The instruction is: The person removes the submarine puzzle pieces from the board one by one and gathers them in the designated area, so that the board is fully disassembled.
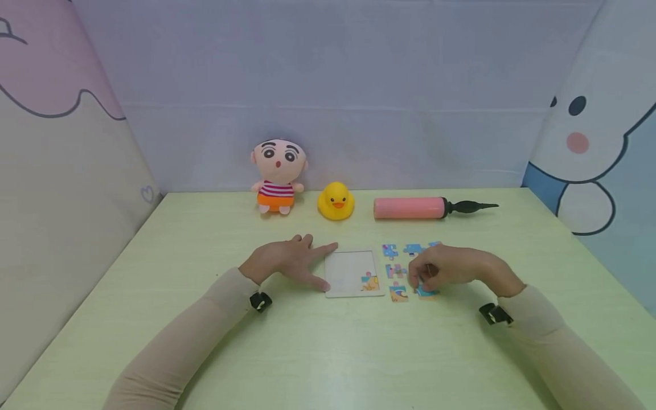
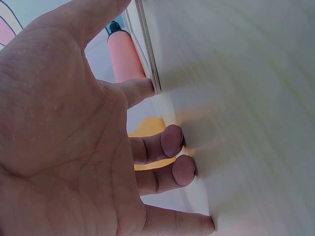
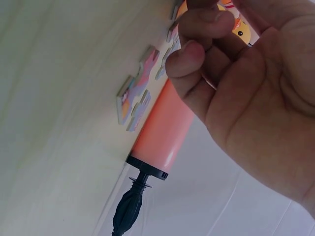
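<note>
A square white puzzle frame [image 1: 353, 296] lies on the table, with one puzzle piece [image 1: 370, 282] in its lower right corner. At the frame's left edge rests my left hand [image 1: 294, 259], fingers spread; thumb and index finger touch the edge. In the left wrist view the other fingertips [image 2: 184, 170] come down to the tabletop. Right of the frame, several loose puzzle pieces [image 1: 390, 250] are laid out in rows. My right hand [image 1: 451, 266] pinches a blue and orange puzzle piece [image 1: 426, 294] in the bottom row. The right wrist view hides this piece behind curled fingers.
Along the back of the table stand a plush doll [image 1: 277, 176] and a yellow rubber duck [image 1: 335, 201]. A pink hand pump [image 1: 410, 208] with a black nozzle lies to their right, behind the loose pieces. A pale wall [image 1: 328, 97] closes off the back.
</note>
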`<control>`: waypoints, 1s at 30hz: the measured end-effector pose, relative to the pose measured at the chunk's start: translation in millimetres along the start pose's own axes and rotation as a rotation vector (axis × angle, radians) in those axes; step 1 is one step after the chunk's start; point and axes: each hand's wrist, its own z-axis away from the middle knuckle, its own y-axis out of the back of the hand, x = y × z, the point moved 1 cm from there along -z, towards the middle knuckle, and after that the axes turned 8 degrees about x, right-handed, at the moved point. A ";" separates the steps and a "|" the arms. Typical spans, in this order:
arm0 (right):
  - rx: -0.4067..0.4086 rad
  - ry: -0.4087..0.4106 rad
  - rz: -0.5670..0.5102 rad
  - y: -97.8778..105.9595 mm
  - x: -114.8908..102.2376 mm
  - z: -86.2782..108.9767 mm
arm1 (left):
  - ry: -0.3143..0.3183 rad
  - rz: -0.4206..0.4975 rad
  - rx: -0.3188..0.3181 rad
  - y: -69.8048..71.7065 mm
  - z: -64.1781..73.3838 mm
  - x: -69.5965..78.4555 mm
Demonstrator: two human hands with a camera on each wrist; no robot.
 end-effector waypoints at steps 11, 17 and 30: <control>-0.027 0.015 -0.012 -4.9 -1.1 -3.4 | 0.005 0.006 0.000 -3.5 1.2 -0.9; -0.013 0.062 -0.016 -6.1 -3.3 -5.5 | 0.006 0.003 0.002 -4.5 2.2 -1.1; 0.059 0.022 0.071 -8.4 -11.3 -11.4 | 0.001 -0.029 -0.007 -0.3 -2.7 -1.7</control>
